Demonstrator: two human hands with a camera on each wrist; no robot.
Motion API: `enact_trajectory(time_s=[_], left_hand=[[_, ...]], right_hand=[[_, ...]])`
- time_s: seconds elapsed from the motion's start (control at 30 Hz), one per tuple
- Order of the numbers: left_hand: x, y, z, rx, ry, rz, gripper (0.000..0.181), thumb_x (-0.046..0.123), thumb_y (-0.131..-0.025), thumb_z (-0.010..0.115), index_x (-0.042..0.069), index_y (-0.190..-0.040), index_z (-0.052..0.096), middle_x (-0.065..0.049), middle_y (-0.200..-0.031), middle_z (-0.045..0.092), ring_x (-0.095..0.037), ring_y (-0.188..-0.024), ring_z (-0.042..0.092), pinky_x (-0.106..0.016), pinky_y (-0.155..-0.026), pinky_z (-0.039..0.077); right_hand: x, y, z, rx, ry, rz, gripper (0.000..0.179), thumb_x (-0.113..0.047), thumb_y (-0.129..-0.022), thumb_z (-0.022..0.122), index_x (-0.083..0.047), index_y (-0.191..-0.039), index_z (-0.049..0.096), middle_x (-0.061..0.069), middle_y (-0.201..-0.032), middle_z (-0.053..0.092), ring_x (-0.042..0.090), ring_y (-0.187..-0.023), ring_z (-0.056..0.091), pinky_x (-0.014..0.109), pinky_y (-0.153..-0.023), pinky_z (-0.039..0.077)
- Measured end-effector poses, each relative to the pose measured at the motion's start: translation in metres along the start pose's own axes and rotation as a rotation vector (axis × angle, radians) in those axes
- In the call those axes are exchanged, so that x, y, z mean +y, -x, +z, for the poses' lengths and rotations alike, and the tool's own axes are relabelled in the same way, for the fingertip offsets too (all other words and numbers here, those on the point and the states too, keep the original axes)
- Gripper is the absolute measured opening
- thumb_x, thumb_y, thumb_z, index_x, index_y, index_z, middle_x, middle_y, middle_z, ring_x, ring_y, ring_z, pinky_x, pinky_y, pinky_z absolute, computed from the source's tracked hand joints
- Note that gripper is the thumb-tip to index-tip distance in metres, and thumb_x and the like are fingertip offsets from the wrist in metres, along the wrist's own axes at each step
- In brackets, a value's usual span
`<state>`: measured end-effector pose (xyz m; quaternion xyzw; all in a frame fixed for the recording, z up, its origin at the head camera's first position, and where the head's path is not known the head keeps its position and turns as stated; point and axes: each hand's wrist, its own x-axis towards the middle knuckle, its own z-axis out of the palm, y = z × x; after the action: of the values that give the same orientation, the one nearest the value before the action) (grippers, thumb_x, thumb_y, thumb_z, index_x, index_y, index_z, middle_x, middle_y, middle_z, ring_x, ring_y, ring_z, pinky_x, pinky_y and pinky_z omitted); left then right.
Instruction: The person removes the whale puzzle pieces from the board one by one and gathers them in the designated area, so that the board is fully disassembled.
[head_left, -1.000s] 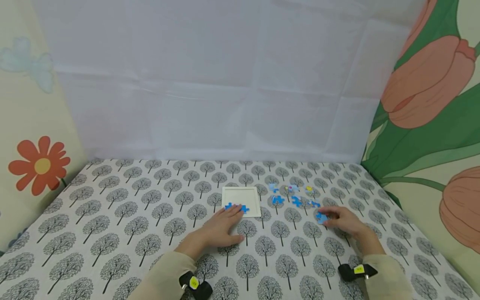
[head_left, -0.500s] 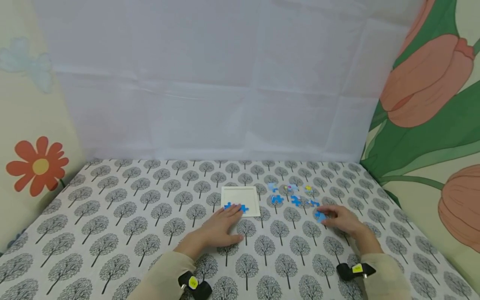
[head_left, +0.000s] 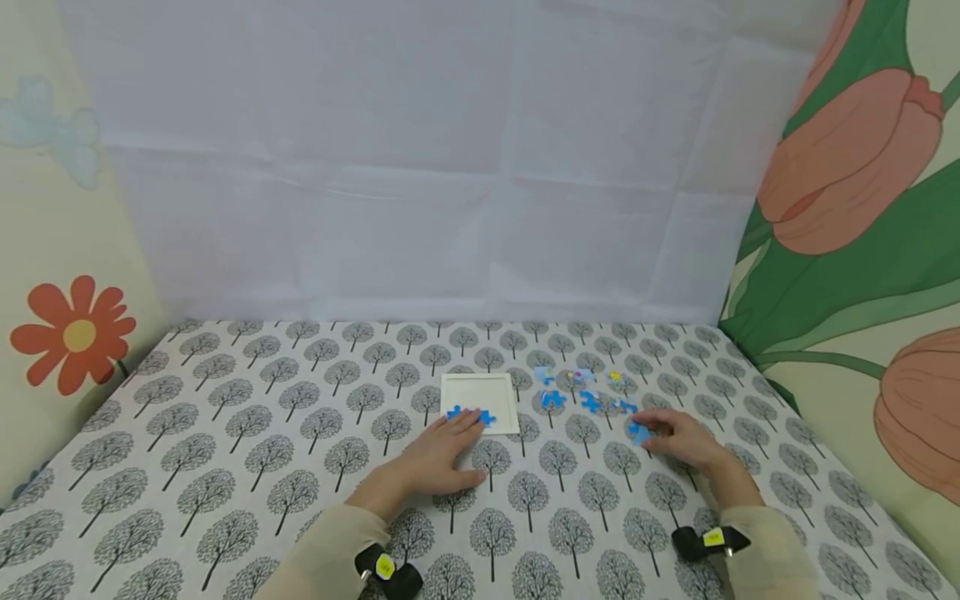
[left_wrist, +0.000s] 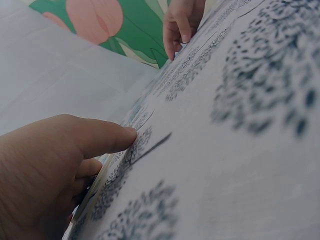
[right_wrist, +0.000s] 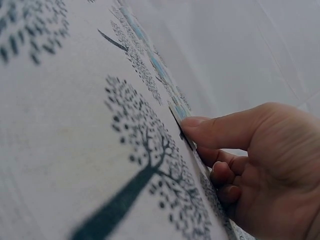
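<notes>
My left hand (head_left: 442, 454) lies with extended fingers over the near edge of a square white puzzle tray (head_left: 482, 390). Its fingertips rest on blue jigsaw pieces (head_left: 488, 418) along the tray's near side, partly covering them. To the right, my right hand (head_left: 686, 440) pinches a blue jigsaw piece (head_left: 640, 432) between thumb and fingers, low at the tablecloth. In the right wrist view, the thumb (right_wrist: 200, 125) presses on this thin piece, seen nearly edge-on. The left wrist view shows the left thumb (left_wrist: 112, 138) stretched out beside the tray's edge.
Several loose jigsaw pieces lie between tray and right hand, among them a blue one (head_left: 553, 400), another blue one (head_left: 590, 402) and one with a yellow patch (head_left: 616, 377). The tree-patterned tablecloth (head_left: 300, 492) runs back to a white cloth backdrop (head_left: 420, 208).
</notes>
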<state>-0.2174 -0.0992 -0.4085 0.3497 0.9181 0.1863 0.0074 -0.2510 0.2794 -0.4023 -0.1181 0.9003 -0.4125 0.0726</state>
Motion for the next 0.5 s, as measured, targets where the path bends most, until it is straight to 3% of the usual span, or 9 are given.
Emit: enact_trajectory(time_s=[0.33, 0.5], left_hand=[[-0.0004, 0.0014, -0.0016, 0.003, 0.005, 0.008, 0.068, 0.038, -0.082, 0.052, -0.003, -0.132, 0.030, -0.017, -0.138, 0.022, -0.031, -0.126, 0.017, -0.047, -0.099, 0.012], [-0.0014, -0.0001, -0.0016, 0.005, 0.020, 0.003, 0.068, 0.038, -0.081, 0.053, -0.003, -0.131, 0.031, -0.017, -0.138, 0.023, -0.031, -0.125, 0.017, -0.047, -0.100, 0.012]], right_hand=[[0.0015, -0.0008, 0.0000, -0.007, -0.044, 0.021, 0.044, -0.015, -0.078, 0.064, 0.000, -0.117, 0.051, 0.013, -0.107, 0.049, 0.024, -0.091, 0.045, 0.032, -0.067, 0.042], [0.0004, -0.0011, -0.0012, -0.002, -0.067, 0.041, 0.042, -0.013, -0.078, 0.063, 0.001, -0.116, 0.052, 0.011, -0.097, 0.049, 0.021, -0.080, 0.044, 0.031, -0.061, 0.042]])
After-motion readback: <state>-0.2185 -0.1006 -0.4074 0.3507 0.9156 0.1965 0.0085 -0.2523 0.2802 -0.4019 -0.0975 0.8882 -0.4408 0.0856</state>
